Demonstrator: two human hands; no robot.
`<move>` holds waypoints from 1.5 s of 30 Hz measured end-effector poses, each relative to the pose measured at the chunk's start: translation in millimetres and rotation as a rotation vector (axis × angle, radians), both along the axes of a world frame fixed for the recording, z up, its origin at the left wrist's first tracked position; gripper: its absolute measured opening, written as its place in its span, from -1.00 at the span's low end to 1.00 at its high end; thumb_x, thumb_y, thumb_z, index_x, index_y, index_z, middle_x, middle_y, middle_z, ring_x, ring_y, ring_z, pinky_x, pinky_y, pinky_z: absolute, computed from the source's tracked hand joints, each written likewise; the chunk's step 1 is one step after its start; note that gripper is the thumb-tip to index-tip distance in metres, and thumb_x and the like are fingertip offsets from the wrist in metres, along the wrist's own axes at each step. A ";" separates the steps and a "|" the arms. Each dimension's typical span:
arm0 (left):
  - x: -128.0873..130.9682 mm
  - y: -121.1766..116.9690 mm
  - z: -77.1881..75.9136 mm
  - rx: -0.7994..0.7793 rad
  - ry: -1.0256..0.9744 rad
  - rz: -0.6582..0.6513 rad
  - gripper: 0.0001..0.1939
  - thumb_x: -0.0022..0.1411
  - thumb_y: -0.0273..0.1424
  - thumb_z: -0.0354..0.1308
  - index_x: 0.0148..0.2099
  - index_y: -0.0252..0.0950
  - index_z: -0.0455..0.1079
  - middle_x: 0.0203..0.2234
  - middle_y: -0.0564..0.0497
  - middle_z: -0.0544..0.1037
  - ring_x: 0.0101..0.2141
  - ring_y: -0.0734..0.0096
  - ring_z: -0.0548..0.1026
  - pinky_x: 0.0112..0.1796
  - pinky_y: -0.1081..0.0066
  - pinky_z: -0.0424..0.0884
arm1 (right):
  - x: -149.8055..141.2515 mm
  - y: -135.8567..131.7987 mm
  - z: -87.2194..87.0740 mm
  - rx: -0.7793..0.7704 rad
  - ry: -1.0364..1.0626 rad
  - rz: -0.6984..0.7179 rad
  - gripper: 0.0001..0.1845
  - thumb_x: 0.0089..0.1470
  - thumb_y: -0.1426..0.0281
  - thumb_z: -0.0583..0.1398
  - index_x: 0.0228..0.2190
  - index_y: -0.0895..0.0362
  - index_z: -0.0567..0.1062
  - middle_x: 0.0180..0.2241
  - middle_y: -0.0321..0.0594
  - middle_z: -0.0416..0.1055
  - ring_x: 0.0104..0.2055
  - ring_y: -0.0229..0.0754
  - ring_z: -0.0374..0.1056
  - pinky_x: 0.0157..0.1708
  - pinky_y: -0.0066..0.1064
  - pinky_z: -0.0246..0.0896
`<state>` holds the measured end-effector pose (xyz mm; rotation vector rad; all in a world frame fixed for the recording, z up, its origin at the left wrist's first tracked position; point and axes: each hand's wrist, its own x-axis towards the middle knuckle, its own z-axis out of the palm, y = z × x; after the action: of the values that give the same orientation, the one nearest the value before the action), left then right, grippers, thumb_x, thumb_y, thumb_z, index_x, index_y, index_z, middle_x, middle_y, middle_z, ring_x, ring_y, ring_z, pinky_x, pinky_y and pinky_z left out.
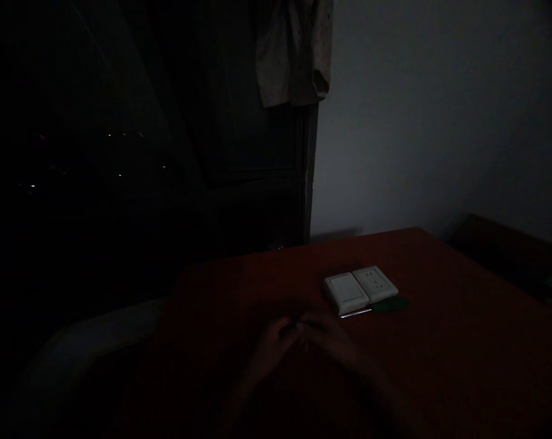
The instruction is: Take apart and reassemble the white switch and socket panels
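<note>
The room is very dark. My left hand (270, 349) and my right hand (331, 341) meet fingertip to fingertip over a red table (463, 341), pinched together on something small and dark that I cannot make out. Just beyond my right hand lie two white wall plates side by side: a switch plate (346, 292) and a socket plate (375, 283). A screwdriver with a metal shaft and dark green handle (388, 305) lies along their near edge.
A pale garment (294, 52) hangs on a dark door or cabinet behind the table. A grey wall (440, 122) fills the right. A dark piece of furniture (508, 250) stands at the table's far right; something pale (74, 347) lies low left.
</note>
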<state>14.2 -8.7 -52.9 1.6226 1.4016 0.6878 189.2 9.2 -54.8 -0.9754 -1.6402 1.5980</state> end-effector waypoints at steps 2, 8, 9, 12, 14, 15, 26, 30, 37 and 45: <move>0.0 -0.4 1.4 0.014 -0.015 -0.015 -0.53 0.22 0.01 -0.02 -0.19 -0.28 0.44 -0.28 -0.01 0.58 -0.25 0.29 0.49 -0.22 0.44 0.36 | 0.9 -3.4 3.9 -0.040 0.023 0.058 -0.54 0.08 0.00 0.11 -0.41 0.16 0.48 -0.50 -0.28 0.42 -0.50 -0.28 0.33 -0.48 -0.46 0.21; -2.2 -1.0 -1.8 0.037 -0.040 -0.045 -0.61 0.20 -0.10 0.04 -0.13 -0.30 0.42 -0.23 -0.05 0.56 -0.20 0.27 0.49 -0.16 0.42 0.35 | 5.1 -6.3 10.2 -0.105 0.063 0.088 -0.59 0.04 0.04 0.18 -0.39 0.16 0.47 -0.49 -0.31 0.39 -0.50 -0.32 0.31 -0.49 -0.51 0.19; -2.3 -1.1 -2.7 0.039 -0.040 -0.046 -0.62 0.21 -0.11 0.04 -0.12 -0.30 0.41 -0.21 -0.05 0.56 -0.20 0.27 0.48 -0.16 0.41 0.35 | 5.5 -6.0 10.3 -0.114 0.061 0.086 -0.60 0.04 0.04 0.19 -0.39 0.16 0.47 -0.50 -0.32 0.38 -0.50 -0.33 0.30 -0.50 -0.51 0.18; -2.3 -1.1 -4.6 0.041 -0.031 -0.044 -0.66 0.21 -0.14 0.03 -0.14 -0.29 0.41 -0.24 -0.04 0.55 -0.22 0.27 0.48 -0.18 0.41 0.35 | 5.9 -4.9 9.7 -0.126 0.053 0.053 -0.60 -0.01 0.04 0.22 -0.41 0.15 0.47 -0.52 -0.34 0.35 -0.51 -0.34 0.28 -0.51 -0.52 0.19; -2.1 -0.9 -5.2 0.042 -0.019 -0.040 -0.67 0.21 -0.14 0.04 -0.17 -0.29 0.41 -0.26 -0.03 0.55 -0.24 0.28 0.47 -0.20 0.41 0.35 | 5.6 -4.1 9.2 -0.126 0.045 0.018 -0.60 -0.05 0.04 0.25 -0.42 0.15 0.47 -0.51 -0.35 0.34 -0.51 -0.34 0.27 -0.51 -0.52 0.19; -2.1 -0.6 -5.4 0.043 -0.015 -0.039 -0.66 0.21 -0.14 0.04 -0.17 -0.29 0.41 -0.26 -0.03 0.55 -0.24 0.28 0.47 -0.21 0.42 0.35 | 5.4 -3.6 8.9 -0.124 0.040 0.003 -0.60 -0.06 0.04 0.26 -0.43 0.14 0.47 -0.51 -0.35 0.34 -0.52 -0.34 0.26 -0.52 -0.52 0.19; -3.1 1.9 -11.0 0.039 0.063 0.008 -0.55 0.21 -0.01 0.00 -0.19 -0.28 0.45 -0.26 -0.05 0.55 -0.22 0.22 0.46 -0.16 0.37 0.34 | 0.7 3.4 -3.7 -0.041 0.021 -0.124 -0.63 -0.10 0.09 0.28 -0.53 0.14 0.38 -0.56 -0.39 0.30 -0.57 -0.34 0.23 -0.57 -0.50 0.14; -3.5 0.5 -10.3 0.017 0.063 0.028 -0.50 0.18 0.01 0.02 -0.04 -0.26 0.43 -0.11 -0.08 0.53 -0.11 0.16 0.44 -0.07 0.33 0.31 | 0.5 3.5 -3.1 0.017 0.040 -0.093 -0.77 -0.04 0.21 0.26 -0.42 0.12 0.43 -0.45 -0.34 0.36 -0.45 -0.28 0.29 -0.45 -0.46 0.19; -3.3 -0.5 -8.8 -0.015 0.025 -0.011 -0.53 0.14 -0.04 0.07 -0.07 -0.26 0.44 -0.15 -0.03 0.54 -0.13 0.18 0.46 -0.10 0.37 0.35 | 4.3 0.8 3.4 0.088 0.067 0.020 -0.87 -0.02 0.38 0.21 -0.36 0.11 0.51 -0.32 -0.27 0.46 -0.21 -0.15 0.35 -0.15 -0.34 0.21; -2.9 -1.4 -4.5 -0.018 -0.005 -0.027 -0.47 0.12 0.01 0.08 -0.05 -0.28 0.44 -0.12 -0.07 0.53 -0.11 0.14 0.44 -0.08 0.33 0.33 | 5.8 0.2 6.5 0.060 0.060 0.017 -0.77 -0.04 0.22 0.27 -0.40 0.13 0.49 -0.39 -0.28 0.44 -0.31 -0.20 0.34 -0.29 -0.40 0.23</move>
<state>11.3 -10.1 -57.5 1.6219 1.3764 0.6612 195.0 9.4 -48.3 -0.8774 -1.6496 1.5650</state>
